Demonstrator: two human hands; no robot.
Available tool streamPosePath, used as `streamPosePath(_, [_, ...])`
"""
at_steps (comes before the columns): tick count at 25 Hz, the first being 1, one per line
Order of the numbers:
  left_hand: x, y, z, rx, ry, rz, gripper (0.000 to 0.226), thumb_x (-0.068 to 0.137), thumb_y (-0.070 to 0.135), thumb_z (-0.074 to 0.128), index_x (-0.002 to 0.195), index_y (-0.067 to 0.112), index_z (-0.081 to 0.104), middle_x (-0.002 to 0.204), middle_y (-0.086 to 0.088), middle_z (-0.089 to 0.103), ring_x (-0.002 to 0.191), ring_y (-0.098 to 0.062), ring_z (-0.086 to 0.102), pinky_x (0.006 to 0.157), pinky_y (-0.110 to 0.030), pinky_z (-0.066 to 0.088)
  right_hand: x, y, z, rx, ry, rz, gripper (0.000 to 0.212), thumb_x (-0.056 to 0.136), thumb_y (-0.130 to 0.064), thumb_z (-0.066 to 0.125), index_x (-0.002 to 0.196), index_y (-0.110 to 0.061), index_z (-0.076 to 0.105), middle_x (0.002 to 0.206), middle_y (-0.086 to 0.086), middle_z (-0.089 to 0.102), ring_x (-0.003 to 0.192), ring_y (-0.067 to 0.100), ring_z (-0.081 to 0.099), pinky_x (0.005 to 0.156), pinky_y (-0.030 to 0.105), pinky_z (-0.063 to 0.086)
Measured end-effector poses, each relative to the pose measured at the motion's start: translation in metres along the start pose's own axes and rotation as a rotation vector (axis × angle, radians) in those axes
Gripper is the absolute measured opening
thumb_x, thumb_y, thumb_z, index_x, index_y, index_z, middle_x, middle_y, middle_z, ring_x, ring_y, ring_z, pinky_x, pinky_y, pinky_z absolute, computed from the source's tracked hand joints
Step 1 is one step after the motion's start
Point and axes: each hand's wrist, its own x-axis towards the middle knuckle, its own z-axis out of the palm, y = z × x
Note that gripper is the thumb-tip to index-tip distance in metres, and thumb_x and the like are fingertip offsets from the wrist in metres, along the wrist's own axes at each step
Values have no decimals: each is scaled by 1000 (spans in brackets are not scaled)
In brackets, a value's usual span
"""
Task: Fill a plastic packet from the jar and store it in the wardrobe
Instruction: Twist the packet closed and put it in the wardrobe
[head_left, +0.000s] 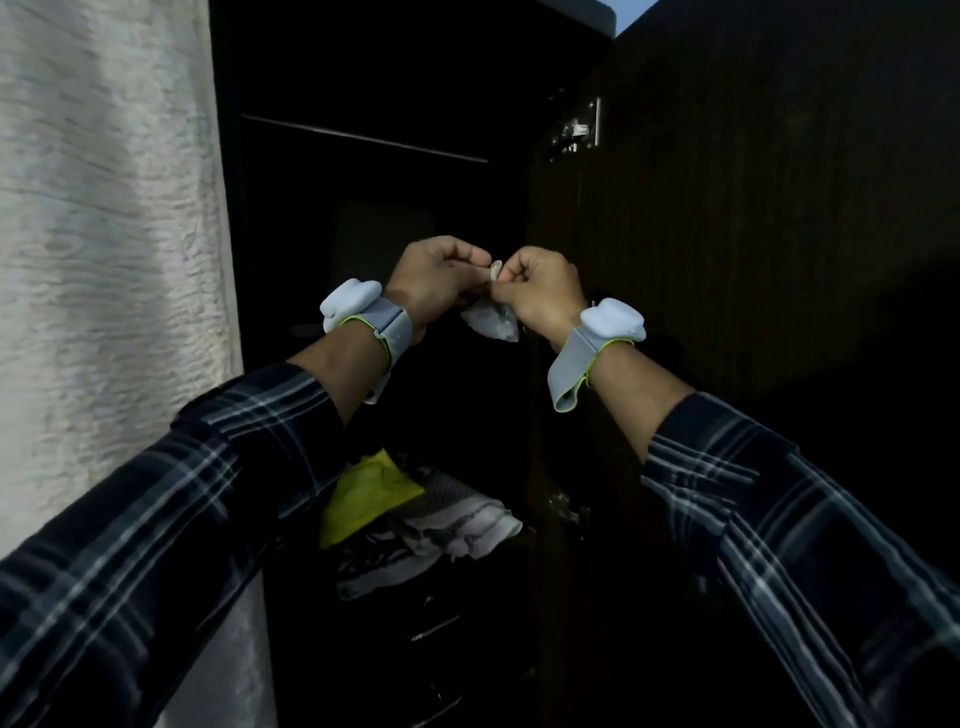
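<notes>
A small clear plastic packet (491, 321) with pale contents hangs between my two raised hands, in front of the open dark wardrobe (374, 208). My left hand (434, 283) and my right hand (540, 291) both pinch the packet's twisted top, fingers closed, knuckles almost touching. The packet's upper end pokes out between my thumbs. Each wrist wears a grey band with a pale sensor. The jar is not in view.
A wardrobe door (753, 234) stands open on the right with a metal handle (597, 122). Inside, a hanging rail (363, 137) crosses the top. A heap of clothes with a yellow cloth (369, 493) lies lower down. A white textured wall (104, 234) is on the left.
</notes>
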Motion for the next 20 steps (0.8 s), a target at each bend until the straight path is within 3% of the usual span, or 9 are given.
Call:
streamPosePath(4, [60, -26, -10, 166, -9, 57, 31, 92, -11, 50, 122, -4, 56, 106, -13, 65, 67, 4, 63, 56, -12, 49, 76, 37, 32, 38, -10, -47, 25, 75, -7, 70, 63, -23, 56, 62, -8, 55, 61, 8, 52, 63, 23, 41])
streamPosePath(7, [116, -51, -12, 292, 13, 86, 40, 91, -18, 44, 130, -9, 49, 116, -16, 58, 79, 4, 58, 53, -2, 45, 149, 69, 67, 18, -27, -96, 22, 77, -6, 68, 68, -21, 54, 73, 1, 62, 75, 21, 60, 69, 30, 47])
streamPosePath(9, [144, -67, -18, 412, 8, 121, 38, 91, -12, 49, 128, -4, 53, 123, -17, 61, 87, 2, 63, 74, -8, 51, 184, 83, 89, 2, -39, -140, 16, 79, -7, 64, 79, -17, 52, 81, 5, 61, 75, 23, 56, 67, 30, 44])
streamPosePath(11, [175, -87, -34, 657, 8, 150, 31, 93, 3, 55, 122, 8, 62, 123, -14, 66, 107, -13, 64, 100, -30, 49, 222, 103, 115, -19, -85, -160, 17, 81, -10, 62, 84, -18, 47, 80, 6, 58, 69, 21, 52, 63, 28, 38])
streamPosePath(12, [187, -95, -44, 812, -7, 160, 28, 93, 9, 56, 120, 12, 64, 123, -11, 67, 113, -19, 63, 103, -35, 46, 237, 114, 126, -59, -144, -180, 19, 81, -11, 63, 85, -19, 46, 80, 6, 58, 69, 22, 52, 63, 28, 39])
streamPosePath(16, [216, -113, -75, 1190, -79, 80, 30, 92, 12, 56, 121, 14, 65, 125, -7, 67, 117, -24, 60, 99, -27, 41, 291, 151, 174, -226, -356, -263, 16, 81, -10, 67, 90, -15, 55, 94, 10, 62, 86, 26, 59, 71, 30, 42])
streamPosePath(20, [240, -122, -84, 1375, -170, 61, 30, 97, 24, 52, 122, 13, 63, 128, -11, 65, 118, -31, 58, 95, -30, 40, 323, 159, 207, -369, -494, -195, 31, 87, -6, 63, 118, -4, 62, 125, 18, 62, 116, 33, 59, 87, 33, 47])
